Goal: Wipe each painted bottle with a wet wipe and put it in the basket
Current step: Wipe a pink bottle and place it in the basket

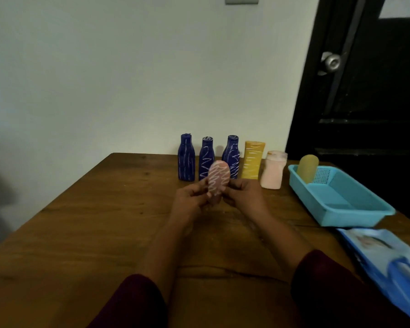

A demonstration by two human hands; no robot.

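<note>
A pink bottle (218, 178) with white zigzag paint is held upright above the table's middle by both hands. My left hand (189, 200) grips its lower left side and my right hand (242, 195) grips its lower right. No wet wipe shows in either hand. Behind it, in a row by the wall, stand three dark blue bottles (186, 157) (206, 157) (232, 155) with white scribbles, a yellow bottle (252, 160) and a pale pink bottle (273, 173). The blue basket (362, 209) lies at the right with an olive-yellow bottle (307, 168) leaning in its far end.
The wooden table (100, 223) spreads to the left and toward me. A blue wet-wipe pack (388, 259) lies at the near right, just in front of the basket. A dark door with a round knob (331, 62) stands behind the table's right edge.
</note>
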